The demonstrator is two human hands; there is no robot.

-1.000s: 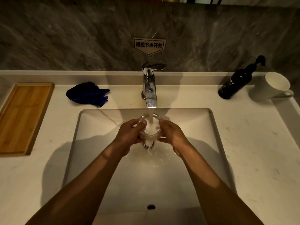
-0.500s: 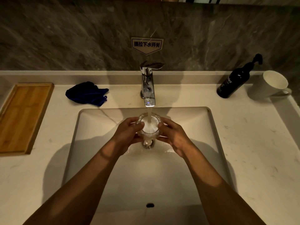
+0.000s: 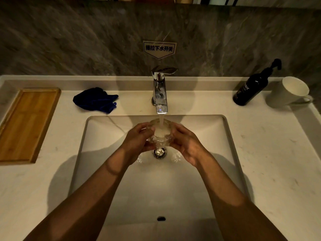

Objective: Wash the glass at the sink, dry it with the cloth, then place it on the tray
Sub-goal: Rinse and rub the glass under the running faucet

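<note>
A clear faceted glass (image 3: 160, 134) is held upright over the white sink basin (image 3: 208, 136), directly under the running chrome tap (image 3: 160, 94). Water streams into the glass and fills it. My left hand (image 3: 137, 141) grips its left side and my right hand (image 3: 187, 145) grips its right side. A crumpled dark blue cloth (image 3: 95, 100) lies on the counter left of the tap. The wooden tray (image 3: 26, 124) sits at the far left of the counter.
A dark pump bottle (image 3: 251, 87) and a white mug (image 3: 290, 93) stand at the back right of the pale counter. The drain (image 3: 159, 153) shows below the glass. A grey stone wall with a small sign (image 3: 159, 49) rises behind the tap.
The glass has risen slightly toward the spout and sits more upright between both hands. The overflow splashing beneath it has eased, so the drain now shows.
</note>
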